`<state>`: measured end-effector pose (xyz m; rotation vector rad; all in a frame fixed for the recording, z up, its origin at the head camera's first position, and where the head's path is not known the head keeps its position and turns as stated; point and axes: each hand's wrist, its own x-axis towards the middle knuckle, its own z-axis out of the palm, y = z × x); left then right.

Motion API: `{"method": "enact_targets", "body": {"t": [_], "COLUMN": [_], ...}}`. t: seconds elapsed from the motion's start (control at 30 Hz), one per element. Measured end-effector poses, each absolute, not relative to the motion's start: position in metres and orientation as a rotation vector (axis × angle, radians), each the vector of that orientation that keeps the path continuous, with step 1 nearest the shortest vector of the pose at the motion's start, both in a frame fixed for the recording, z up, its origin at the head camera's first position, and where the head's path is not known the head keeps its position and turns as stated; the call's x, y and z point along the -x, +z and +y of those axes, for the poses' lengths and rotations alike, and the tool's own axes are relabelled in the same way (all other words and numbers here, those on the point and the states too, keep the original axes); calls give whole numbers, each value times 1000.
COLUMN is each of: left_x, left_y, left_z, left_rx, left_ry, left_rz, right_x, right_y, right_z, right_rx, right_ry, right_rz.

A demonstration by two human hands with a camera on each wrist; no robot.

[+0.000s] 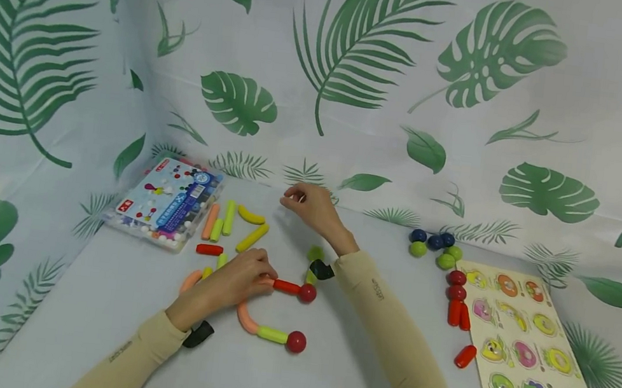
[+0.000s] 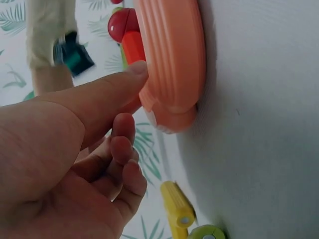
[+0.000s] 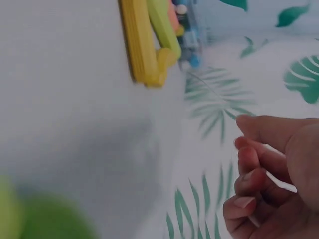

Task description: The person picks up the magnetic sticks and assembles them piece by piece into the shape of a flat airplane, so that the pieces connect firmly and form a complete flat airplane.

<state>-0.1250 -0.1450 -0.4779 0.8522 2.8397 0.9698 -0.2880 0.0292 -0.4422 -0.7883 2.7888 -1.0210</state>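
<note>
My left hand pinches an orange stick in an assembled toy figure, thumb against its ridged side. From there a red stick runs right to a dark red ball. A curved orange stick leads to a lime stick with another red ball on its end. Beside the right wrist, a lime ball tops a lime piece. My right hand is raised near the back, fingers loosely curled around nothing. Yellow sticks lie ahead of it in the right wrist view.
A clear box of parts stands at back left, beside loose lime, yellow and orange sticks. Right of the hands are blue balls, lime balls, red balls and red sticks, next to a fruit puzzle board.
</note>
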Motion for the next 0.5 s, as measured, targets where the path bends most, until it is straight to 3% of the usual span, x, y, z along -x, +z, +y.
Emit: {"method": "enact_targets", "body": {"t": [0.5], "left_x": [124], "left_y": [-477], "left_z": [-149], "left_rx": [-758], "left_ry": [953], "left_rz": [2798], "right_x": [305], "right_y": [-464], "right_z": [-34], "right_rx": [1030], "right_ry": [-772], "right_rz": [2498]}}
